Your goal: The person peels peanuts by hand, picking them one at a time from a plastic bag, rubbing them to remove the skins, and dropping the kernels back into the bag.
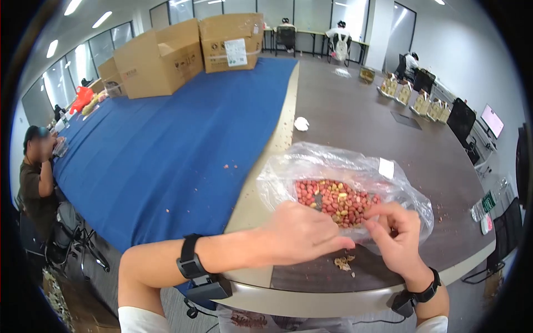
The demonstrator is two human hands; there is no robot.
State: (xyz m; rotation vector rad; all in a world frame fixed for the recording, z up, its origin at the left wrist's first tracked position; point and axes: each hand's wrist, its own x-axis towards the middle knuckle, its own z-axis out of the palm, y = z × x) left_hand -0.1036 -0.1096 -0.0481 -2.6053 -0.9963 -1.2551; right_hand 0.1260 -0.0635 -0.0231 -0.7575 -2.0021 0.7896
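Observation:
A clear plastic bag (347,152) lies spread on the dark tabletop, with a heap of reddish-skinned peanuts (336,202) in its opening. My left hand (302,233) is closed in front of the heap, thumb stretched to the right. Its curled fingers hide whatever they may hold. At the heap's right edge, my right hand (397,233) has thumb and forefinger brought together in a pinch; anything between the tips is too small to make out. Below the hands, on the table's near side, sits a small pile of broken shells (344,262).
A crumpled white tissue (301,124) lies beyond the bag. A plastic bottle (483,206) is on its side at the right edge. Blue cloth (183,155) covers the left side, with cardboard boxes (161,61) behind. A person (41,183) sits at far left.

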